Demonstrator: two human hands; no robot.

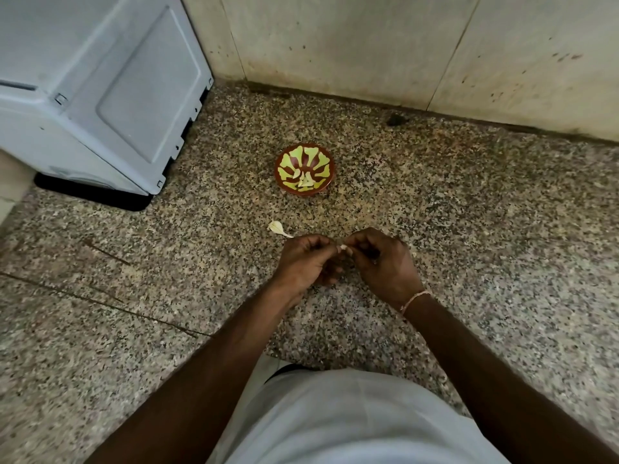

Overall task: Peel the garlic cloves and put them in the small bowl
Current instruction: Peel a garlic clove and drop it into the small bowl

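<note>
Peeling step: left hand (303, 262) & right hand (382, 259) both pinch one garlic clove (343, 247) betw. fingertips; next, prob. strip skin, drop in small bowl (279, 162); spare clove (278, 227) nearby.

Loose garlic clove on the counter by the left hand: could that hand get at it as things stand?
Probably yes, once freed. The loose clove lies on bare counter just beyond the left hand, nothing between. But both it and the right hand are pinching another clove.
</note>
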